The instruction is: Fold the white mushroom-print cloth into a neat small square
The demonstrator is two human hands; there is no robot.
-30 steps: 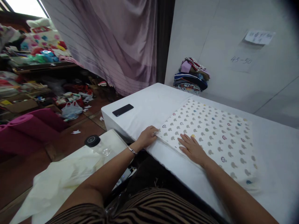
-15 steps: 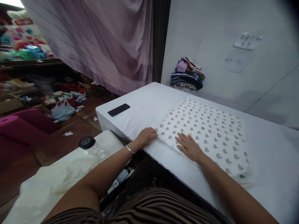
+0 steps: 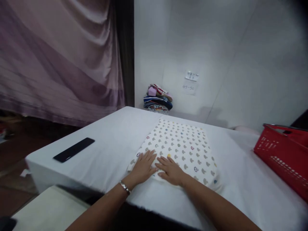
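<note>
A white cloth printed with grey and coloured mushroom-like shapes [image 3: 183,144] lies folded flat on the white-covered table [image 3: 113,141]. My left hand [image 3: 143,166] rests on its near left part, fingers spread and palm down; a silver band circles that wrist. Just to the right, my right hand [image 3: 169,170] lies flat on the near edge of the same cloth, its fingers also apart. The two hands are close together, and neither grips the fabric.
A black phone [image 3: 74,149] lies at the table's left. On the right stands a red plastic basket [image 3: 284,157]. Folded clothes [image 3: 158,98] are stacked by the wall at the back. A pale surface [image 3: 50,210] sits below the table's left front edge.
My left hand has moved from the cloth's left corner onto its top, beside my right hand. The view has swung right, bringing the red basket into sight.
</note>
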